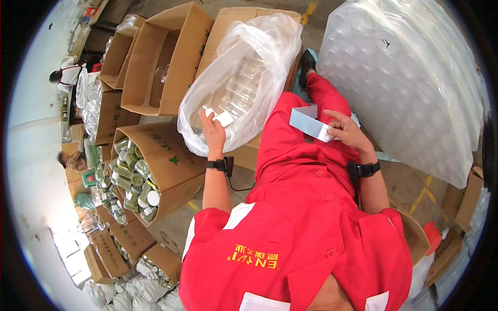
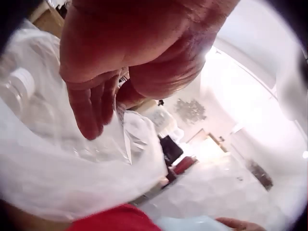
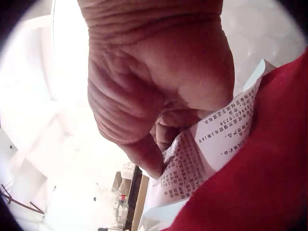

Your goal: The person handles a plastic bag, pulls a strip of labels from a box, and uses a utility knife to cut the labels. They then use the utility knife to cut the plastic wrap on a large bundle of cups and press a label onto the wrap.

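Note:
My left hand [image 1: 213, 133] reaches over a large clear plastic bag [image 1: 189, 111]. Its thumb and fingers pinch a small white label [image 1: 224, 118], whose edge hangs below the fingertips in the left wrist view. Plastic bottles [image 1: 244, 85] lie inside the bag, and one with a white cap [image 2: 23, 81] shows in the left wrist view. Over my lap, my right hand [image 1: 348, 133] grips a folded strip of labels [image 1: 307, 123] between thumb and fingers. Printed characters cover the strip's white labels in the right wrist view.
Left of the bag stand open cardboard boxes [image 1: 174, 49]. One box [image 1: 166, 147] spills several filled jars [image 1: 136, 179]. A big sheet of bubble wrap [image 1: 397, 78] fills the right side. Other people [image 1: 70, 75] are at the far left.

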Demonstrator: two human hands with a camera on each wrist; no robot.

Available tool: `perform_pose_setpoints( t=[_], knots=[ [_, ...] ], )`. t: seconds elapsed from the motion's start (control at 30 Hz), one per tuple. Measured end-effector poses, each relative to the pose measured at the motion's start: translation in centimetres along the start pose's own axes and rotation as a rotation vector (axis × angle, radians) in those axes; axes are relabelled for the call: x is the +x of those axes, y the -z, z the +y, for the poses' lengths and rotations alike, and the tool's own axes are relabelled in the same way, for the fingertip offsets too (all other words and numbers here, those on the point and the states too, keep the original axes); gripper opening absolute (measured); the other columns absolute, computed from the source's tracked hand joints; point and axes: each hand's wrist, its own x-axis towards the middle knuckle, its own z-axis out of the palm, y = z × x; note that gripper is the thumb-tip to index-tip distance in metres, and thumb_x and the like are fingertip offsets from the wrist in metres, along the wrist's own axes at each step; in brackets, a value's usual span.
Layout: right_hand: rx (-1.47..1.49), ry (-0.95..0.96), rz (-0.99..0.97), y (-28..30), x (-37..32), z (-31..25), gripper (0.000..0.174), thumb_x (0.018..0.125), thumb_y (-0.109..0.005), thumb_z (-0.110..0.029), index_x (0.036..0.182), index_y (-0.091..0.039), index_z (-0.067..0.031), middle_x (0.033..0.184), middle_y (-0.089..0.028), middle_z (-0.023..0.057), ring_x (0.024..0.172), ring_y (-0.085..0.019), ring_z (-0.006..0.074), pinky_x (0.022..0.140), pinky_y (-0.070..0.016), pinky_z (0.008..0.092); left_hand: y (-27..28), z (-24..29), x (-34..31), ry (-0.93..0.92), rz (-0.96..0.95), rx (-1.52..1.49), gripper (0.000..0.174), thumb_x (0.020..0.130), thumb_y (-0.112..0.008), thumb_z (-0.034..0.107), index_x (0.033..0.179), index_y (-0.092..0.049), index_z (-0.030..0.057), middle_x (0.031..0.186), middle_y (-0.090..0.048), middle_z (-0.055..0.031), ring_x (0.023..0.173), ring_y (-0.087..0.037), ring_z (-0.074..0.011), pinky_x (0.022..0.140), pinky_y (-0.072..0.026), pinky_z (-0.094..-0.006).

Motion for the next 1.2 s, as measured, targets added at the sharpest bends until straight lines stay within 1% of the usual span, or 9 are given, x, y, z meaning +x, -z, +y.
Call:
perform_pose_setpoints(
  t=[0.03,0.27,0.37,0.53,0.77,0.97,1.07,1.17,1.2],
  knots=[
    [-0.001,-0.005,0.006,-0.1,0.0,0.1,0.065,0.093,-0.068,-0.002,0.154,-0.045,-0.0065,0.1,-0.073,0.0054,0.09,-0.068,0.0126,0.083,-0.0547,0.029,-0.1,-0.6,0.2,0.001,-0.005,0.015,0.068,0.092,-0.047,-0.003,0.156,-0.027,-0.0028,0.134,-0.061,-0.0328,0.122,-0.061,-0.0463,0.104,-0.0462,-0.0495],
    [-0.002,0.02,-0.01,0.6,0.0,1.0,0.065,0.093,-0.068,-0.002,0.154,-0.043,-0.0037,0.102,-0.074,0.0086,0.092,-0.068,0.0145,0.085,-0.055,0.0306,-3.0,-3.1,1.5,0.047,0.011,0.017,0.072,0.089,-0.049,-0.004,0.156,-0.026,-0.0039,0.142,-0.053,-0.0343,0.126,-0.057,-0.0471,0.107,-0.0446,-0.049],
    [-0.045,-0.009,0.02,0.6,0.0,1.5,0.065,0.093,-0.068,-0.002,0.154,-0.043,-0.0034,0.101,-0.074,0.0087,0.091,-0.069,0.0147,0.084,-0.0553,0.0307,-3.7,-3.4,2.0,-0.009,0.11,0.094,0.076,0.085,-0.05,-0.009,0.157,-0.024,-0.0046,0.142,-0.051,-0.0358,0.126,-0.054,-0.049,0.108,-0.0427,-0.0501],
    [-0.009,0.014,0.008,0.6,0.0,1.4,0.066,0.093,-0.068,-0.002,0.154,-0.043,-0.0038,0.101,-0.074,0.0089,0.091,-0.069,0.015,0.083,-0.0557,0.0309,-3.1,-1.3,2.0,0.083,0.036,0.099,0.081,0.081,-0.051,-0.01,0.156,-0.02,-0.0096,0.148,-0.042,-0.0378,0.135,-0.045,-0.05,0.114,-0.0368,-0.0489],
    [0.012,-0.005,0.024,0.7,0.1,1.8,0.066,0.093,-0.069,-0.002,0.154,-0.044,-0.0045,0.101,-0.074,0.0084,0.089,-0.07,0.0154,0.083,-0.0561,0.031,-4.8,-1.7,3.1,0.014,0.012,0.103,0.081,0.084,-0.051,-0.007,0.157,-0.015,-0.0137,0.152,-0.038,-0.0378,0.141,-0.04,-0.0485,0.119,-0.0325,-0.0477],
    [0.03,-0.014,0.035,0.5,-0.2,1.5,0.066,0.092,-0.069,-0.002,0.153,-0.045,-0.0046,0.1,-0.075,0.0078,0.09,-0.069,0.0151,0.083,-0.0552,0.0305,-6.6,0.0,4.3,0.163,-0.035,-0.114,0.081,0.093,-0.057,0.009,0.155,-0.013,-0.0184,0.154,-0.035,-0.0401,0.145,-0.038,-0.0474,0.121,-0.0289,-0.047],
    [0.008,-0.018,0.035,0.6,-0.2,1.9,0.066,0.092,-0.069,-0.002,0.153,-0.044,-0.0046,0.1,-0.075,0.0074,0.091,-0.069,0.0145,0.084,-0.0543,0.0299,-7.2,0.5,3.5,0.174,0.04,-0.261,0.081,0.096,-0.061,0.018,0.155,-0.019,-0.0171,0.154,-0.035,-0.0393,0.144,-0.038,-0.0477,0.121,-0.0289,-0.0469],
    [-0.005,-0.017,0.027,0.6,0.0,2.1,0.066,0.092,-0.068,-0.002,0.154,-0.044,-0.0044,0.1,-0.075,0.0072,0.091,-0.068,0.0142,0.084,-0.0536,0.0294,-7.8,-0.3,0.9,0.062,0.067,-0.13,0.074,0.097,-0.063,0.022,0.152,-0.029,-0.0139,0.154,-0.037,-0.0369,0.143,-0.04,-0.0478,0.121,-0.0295,-0.0479],
    [-0.006,-0.017,0.026,0.5,0.1,2.0,0.066,0.092,-0.068,-0.002,0.154,-0.044,-0.0044,0.1,-0.075,0.0072,0.091,-0.068,0.0142,0.084,-0.0536,0.0294,-8.1,-0.7,0.0,-0.057,-0.024,-0.019,0.07,0.096,-0.063,0.022,0.151,-0.034,-0.0112,0.155,-0.039,-0.0336,0.143,-0.039,-0.0471,0.12,-0.0299,-0.0494]
  ],
)
